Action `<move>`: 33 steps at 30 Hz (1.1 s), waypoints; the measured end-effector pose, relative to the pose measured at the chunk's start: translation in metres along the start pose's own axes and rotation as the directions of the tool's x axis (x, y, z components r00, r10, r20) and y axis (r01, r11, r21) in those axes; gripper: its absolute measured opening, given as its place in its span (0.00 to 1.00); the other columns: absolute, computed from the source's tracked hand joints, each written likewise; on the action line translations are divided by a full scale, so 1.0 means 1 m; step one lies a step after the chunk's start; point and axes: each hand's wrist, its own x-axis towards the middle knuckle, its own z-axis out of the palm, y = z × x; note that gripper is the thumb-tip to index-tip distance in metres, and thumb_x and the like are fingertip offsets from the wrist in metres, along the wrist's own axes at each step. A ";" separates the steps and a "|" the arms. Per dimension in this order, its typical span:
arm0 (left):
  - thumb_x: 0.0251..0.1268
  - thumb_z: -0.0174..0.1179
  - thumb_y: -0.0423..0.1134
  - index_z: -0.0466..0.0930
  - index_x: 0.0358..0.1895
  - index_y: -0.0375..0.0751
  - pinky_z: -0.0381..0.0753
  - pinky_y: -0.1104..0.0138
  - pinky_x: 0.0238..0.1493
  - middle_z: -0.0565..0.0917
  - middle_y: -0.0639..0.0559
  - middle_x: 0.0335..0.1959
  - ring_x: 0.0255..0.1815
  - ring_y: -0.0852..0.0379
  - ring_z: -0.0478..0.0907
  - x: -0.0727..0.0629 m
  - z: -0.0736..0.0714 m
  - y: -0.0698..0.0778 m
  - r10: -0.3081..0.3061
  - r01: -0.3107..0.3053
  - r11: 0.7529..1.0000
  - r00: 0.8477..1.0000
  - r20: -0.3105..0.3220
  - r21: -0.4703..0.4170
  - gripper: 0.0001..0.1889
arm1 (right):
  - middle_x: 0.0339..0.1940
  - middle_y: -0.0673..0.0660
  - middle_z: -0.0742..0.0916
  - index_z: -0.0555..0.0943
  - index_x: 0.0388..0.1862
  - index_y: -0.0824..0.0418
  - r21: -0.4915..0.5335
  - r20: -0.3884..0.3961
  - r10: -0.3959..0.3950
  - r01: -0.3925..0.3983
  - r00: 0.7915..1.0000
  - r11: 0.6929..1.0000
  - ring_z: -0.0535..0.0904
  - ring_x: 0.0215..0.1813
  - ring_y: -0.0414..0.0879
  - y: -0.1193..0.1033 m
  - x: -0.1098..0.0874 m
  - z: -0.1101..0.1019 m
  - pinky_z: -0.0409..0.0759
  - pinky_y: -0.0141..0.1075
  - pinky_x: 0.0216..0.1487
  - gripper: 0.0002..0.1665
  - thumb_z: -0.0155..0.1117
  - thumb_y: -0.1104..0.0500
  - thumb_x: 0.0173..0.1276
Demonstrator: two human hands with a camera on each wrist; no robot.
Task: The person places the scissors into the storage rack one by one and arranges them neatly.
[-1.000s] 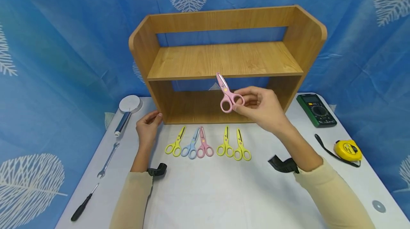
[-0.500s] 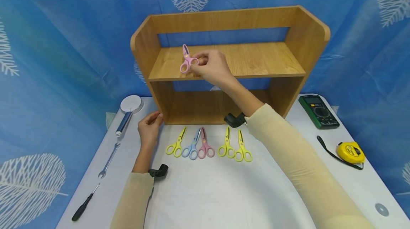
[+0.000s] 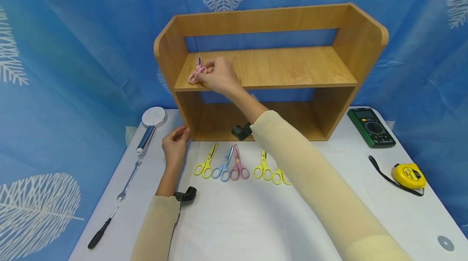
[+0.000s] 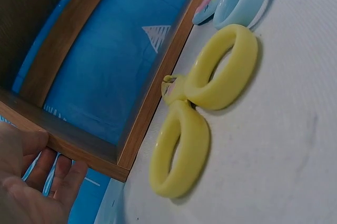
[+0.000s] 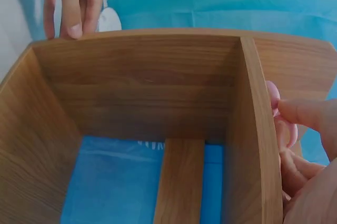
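Note:
My right hand (image 3: 219, 75) pinches a pair of pink scissors (image 3: 199, 69) by the handle loops, over the left end of the upper board of a wooden desk shelf (image 3: 278, 66). The blades point toward the back. In the right wrist view the pink loops (image 5: 273, 96) show just past the board's edge, between thumb and fingers. My left hand (image 3: 174, 146) grips the front edge of the shelf's left side panel, low down near the table. Close beside it on the table lie yellow scissors (image 4: 181, 153), with blue scissors (image 3: 224, 167) further right.
Along the shelf's front lie dark pink scissors (image 3: 239, 169) and two more yellow scissors (image 3: 262, 167), one partly hidden by my right sleeve. On the left are a white round object (image 3: 153, 116), wrench (image 3: 129, 181) and screwdriver (image 3: 100, 232); right, a multimeter (image 3: 372, 127) and tape measure (image 3: 408, 175).
My right hand has carried the pink scissors up and left, from in front of the shelf to the upper board's left end. The left hand keeps its hold on the side panel.

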 end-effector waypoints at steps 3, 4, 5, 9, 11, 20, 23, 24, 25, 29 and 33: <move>0.67 0.70 0.34 0.87 0.53 0.30 0.91 0.72 0.44 0.90 0.47 0.43 0.39 0.61 0.88 -0.001 0.005 0.001 0.008 -0.008 1.000 1.000 0.000 -0.006 0.14 | 0.37 0.50 0.85 0.87 0.49 0.57 -0.105 -0.003 -0.021 0.020 1.000 0.994 0.77 0.40 0.41 0.002 -0.001 -0.002 0.74 0.29 0.32 0.16 0.72 0.49 0.69; 0.67 0.70 0.33 0.87 0.53 0.30 0.91 0.72 0.43 0.90 0.50 0.42 0.38 0.62 0.88 -0.001 0.006 0.002 0.009 -0.009 1.000 1.000 -0.001 -0.008 0.14 | 0.39 0.50 0.84 0.87 0.50 0.56 -0.141 -0.002 -0.028 0.027 1.000 0.990 0.77 0.41 0.42 0.002 -0.002 -0.002 0.74 0.29 0.33 0.16 0.72 0.48 0.69; 0.67 0.70 0.33 0.87 0.53 0.30 0.91 0.72 0.43 0.89 0.53 0.41 0.38 0.64 0.88 -0.001 0.007 0.002 0.009 -0.009 1.000 1.000 -0.001 -0.007 0.14 | 0.40 0.49 0.84 0.87 0.51 0.55 -0.171 0.000 -0.035 0.035 0.999 0.985 0.76 0.42 0.42 0.003 -0.002 -0.003 0.74 0.30 0.34 0.17 0.72 0.47 0.69; 0.67 0.70 0.33 0.87 0.52 0.30 0.91 0.72 0.43 0.89 0.57 0.38 0.37 0.64 0.88 0.000 0.011 0.002 0.009 -0.009 1.000 1.000 0.002 -0.022 0.14 | 0.45 0.51 0.85 0.86 0.55 0.57 -0.215 0.009 -0.066 0.067 0.998 0.974 0.78 0.46 0.43 0.006 -0.005 -0.006 0.78 0.32 0.38 0.22 0.73 0.47 0.68; 0.66 0.71 0.33 0.87 0.53 0.30 0.91 0.72 0.43 0.90 0.54 0.40 0.38 0.63 0.88 -0.001 0.013 0.002 0.009 -0.009 1.000 1.000 0.004 -0.020 0.15 | 0.50 0.53 0.86 0.84 0.59 0.59 -0.192 0.016 -0.083 0.085 0.996 0.978 0.79 0.50 0.44 0.007 -0.007 -0.009 0.81 0.33 0.44 0.26 0.73 0.47 0.68; 0.67 0.70 0.36 0.86 0.54 0.31 0.91 0.72 0.45 0.88 0.39 0.50 0.44 0.55 0.89 -0.002 0.009 0.003 -0.013 0.013 1.000 1.000 0.023 -0.004 0.16 | 0.50 0.57 0.85 0.82 0.60 0.63 -0.015 0.018 -0.144 0.144 0.989 0.989 0.82 0.50 0.47 0.023 -0.041 -0.041 0.85 0.36 0.52 0.29 0.78 0.51 0.65; 0.67 0.70 0.35 0.86 0.55 0.31 0.91 0.72 0.46 0.89 0.44 0.47 0.45 0.55 0.89 -0.003 0.008 0.003 -0.015 0.016 1.000 1.000 0.024 -0.016 0.16 | 0.47 0.56 0.85 0.82 0.59 0.63 0.017 0.021 -0.169 0.169 0.985 0.986 0.81 0.47 0.46 0.031 -0.060 -0.055 0.84 0.35 0.50 0.28 0.78 0.52 0.65; 0.67 0.70 0.35 0.86 0.55 0.31 0.91 0.72 0.46 0.89 0.47 0.46 0.44 0.56 0.89 -0.003 0.008 0.003 -0.014 0.015 1.000 1.000 0.022 -0.018 0.16 | 0.47 0.56 0.85 0.82 0.59 0.62 0.021 0.023 -0.174 0.173 0.985 0.985 0.81 0.47 0.46 0.034 -0.067 -0.060 0.84 0.35 0.50 0.27 0.78 0.52 0.65; 0.67 0.70 0.34 0.86 0.54 0.31 0.91 0.72 0.45 0.89 0.50 0.44 0.42 0.58 0.89 -0.004 0.008 0.002 -0.009 0.009 1.000 1.000 0.016 -0.020 0.15 | 0.46 0.56 0.85 0.83 0.58 0.62 0.025 0.024 -0.177 0.176 0.984 0.984 0.80 0.47 0.46 0.038 -0.074 -0.065 0.83 0.36 0.49 0.27 0.78 0.52 0.65; 0.67 0.70 0.34 0.86 0.54 0.31 0.90 0.73 0.45 0.89 0.55 0.40 0.41 0.62 0.89 -0.007 0.005 0.002 0.004 -0.004 1.000 1.000 0.004 -0.002 0.15 | 0.45 0.54 0.86 0.84 0.57 0.59 0.031 0.021 -0.164 0.164 0.986 0.986 0.80 0.46 0.47 0.063 -0.102 -0.084 0.82 0.36 0.47 0.25 0.77 0.51 0.65; 0.68 0.69 0.34 0.86 0.54 0.31 0.90 0.75 0.45 0.89 0.50 0.42 0.39 0.65 0.88 -0.008 0.005 0.002 0.012 -0.012 1.000 1.000 0.000 0.018 0.15 | 0.44 0.54 0.86 0.84 0.57 0.57 0.029 0.009 -0.131 0.131 0.991 0.991 0.81 0.45 0.46 0.098 -0.132 -0.102 0.81 0.31 0.43 0.24 0.77 0.51 0.66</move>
